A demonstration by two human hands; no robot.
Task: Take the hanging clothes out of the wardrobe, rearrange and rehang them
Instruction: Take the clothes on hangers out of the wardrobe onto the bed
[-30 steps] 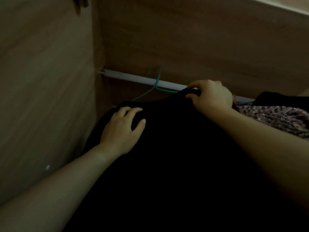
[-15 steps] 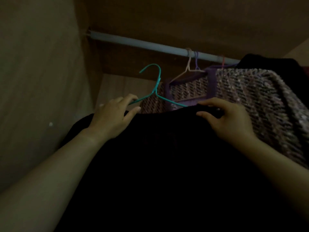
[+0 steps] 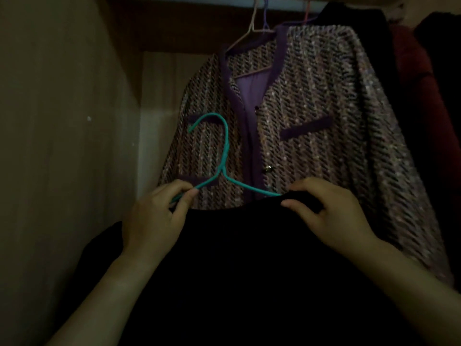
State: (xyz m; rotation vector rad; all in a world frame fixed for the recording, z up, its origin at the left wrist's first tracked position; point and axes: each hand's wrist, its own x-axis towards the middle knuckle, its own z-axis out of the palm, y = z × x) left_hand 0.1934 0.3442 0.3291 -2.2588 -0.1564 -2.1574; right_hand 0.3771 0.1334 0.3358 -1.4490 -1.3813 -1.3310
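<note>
A black garment point(image 3: 239, 258) fills the lower middle of the view, on a teal wire hanger point(image 3: 225, 156) whose hook points up and left, free of the rail. My left hand point(image 3: 154, 218) pinches the hanger's left arm between thumb and fingers. My right hand point(image 3: 329, 213) grips the garment's top edge where the hanger's right arm goes under the cloth. Behind them a purple-trimmed tweed jacket point(image 3: 311, 108) hangs on a pale hanger point(image 3: 252, 26).
The wardrobe's side wall point(image 3: 62, 121) stands close on the left. Dark garments point(image 3: 361, 18) and a red one point(image 3: 411, 58) hang at the far right. More hanger hooks point(image 3: 265, 11) reach up out of view at the top.
The black garment and its teal hanger have come off the rail and moved down and towards me. My left hand shifted from the cloth onto the hanger's arm. The view tilted down.
</note>
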